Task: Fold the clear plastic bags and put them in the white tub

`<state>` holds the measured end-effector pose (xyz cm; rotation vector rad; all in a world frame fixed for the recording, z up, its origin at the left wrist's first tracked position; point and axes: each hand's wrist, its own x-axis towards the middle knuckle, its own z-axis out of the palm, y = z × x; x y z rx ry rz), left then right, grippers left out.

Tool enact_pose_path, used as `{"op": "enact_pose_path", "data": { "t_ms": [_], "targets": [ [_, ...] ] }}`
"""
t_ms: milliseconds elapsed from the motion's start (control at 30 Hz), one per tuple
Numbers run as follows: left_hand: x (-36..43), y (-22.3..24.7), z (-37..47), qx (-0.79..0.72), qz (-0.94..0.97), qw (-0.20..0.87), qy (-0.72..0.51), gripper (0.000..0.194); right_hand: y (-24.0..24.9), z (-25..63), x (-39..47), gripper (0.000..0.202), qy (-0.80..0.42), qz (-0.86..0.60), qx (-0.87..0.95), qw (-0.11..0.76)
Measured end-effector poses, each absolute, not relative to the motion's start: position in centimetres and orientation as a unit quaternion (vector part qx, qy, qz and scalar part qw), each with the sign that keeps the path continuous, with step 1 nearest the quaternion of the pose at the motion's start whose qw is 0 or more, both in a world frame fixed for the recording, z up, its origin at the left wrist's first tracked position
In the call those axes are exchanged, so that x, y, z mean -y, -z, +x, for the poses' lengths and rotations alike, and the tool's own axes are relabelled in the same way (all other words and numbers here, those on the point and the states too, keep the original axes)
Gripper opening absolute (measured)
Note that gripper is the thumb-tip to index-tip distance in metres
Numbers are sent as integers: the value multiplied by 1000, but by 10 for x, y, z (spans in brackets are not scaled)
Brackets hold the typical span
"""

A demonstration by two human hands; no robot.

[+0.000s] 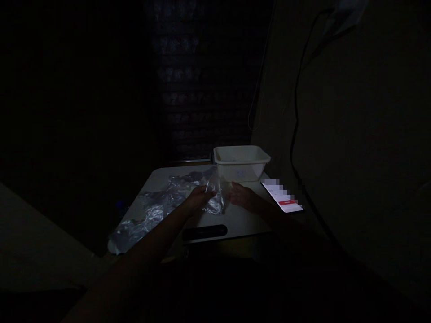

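Note:
My left hand [199, 197] grips a clear plastic bag [214, 199] that stands up in front of the white bin. Just right of the bag, my right hand [243, 197] is held apart from it with fingers stretched out, nothing visible in them. More crumpled clear plastic bags [156, 213] lie spread over the left side of the white board [242, 223]. Poor light hides the finer detail of the fingers.
A white plastic bin [240, 172] stands at the board's back right. A lit phone [284, 199] lies at the right edge. The board has a dark handle slot [205, 231] at its front. A black cable [296, 98] runs down the right wall.

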<state>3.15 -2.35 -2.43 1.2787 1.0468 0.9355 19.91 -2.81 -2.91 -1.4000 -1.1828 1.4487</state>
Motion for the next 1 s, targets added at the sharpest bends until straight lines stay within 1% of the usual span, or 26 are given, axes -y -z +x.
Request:
{"op": "enact_pose_path", "data": {
  "t_ms": [67, 133, 200, 267, 367, 500, 600, 700, 767, 1000],
  "targets": [
    [22, 27, 34, -443, 533, 585, -421, 23, 30, 199, 35, 34, -667, -489, 434, 357],
    [22, 28, 37, -454, 527, 577, -428, 24, 29, 195, 40, 25, -692, -432, 443, 371],
    [24, 28, 41, -467, 527, 566, -429, 26, 29, 190, 42, 19, -678, -407, 463, 400],
    [26, 28, 43, -475, 523, 562, -430, 26, 30, 187, 42, 20, -653, -418, 471, 421],
    [27, 28, 42, -456, 512, 587, -429, 20, 33, 187, 38, 16, -624, -439, 471, 443],
    [25, 30, 37, -429, 517, 614, -414, 12, 37, 194, 34, 11, -602, -446, 492, 443],
    [24, 32, 36, -420, 511, 624, -416, 10, 38, 196, 33, 13, -588, -448, 499, 452],
    [24, 32, 38, -418, 504, 629, -419, 8, 36, 194, 35, 12, -610, -433, 477, 462],
    [24, 31, 39, -420, 495, 631, -426, 7, 36, 192, 36, 15, -629, -426, 465, 455],
    [32, 19, 40, -437, 459, 641, -433, 4, 36, 193, 36, 17, -652, -371, 470, 464]
  ]
}}
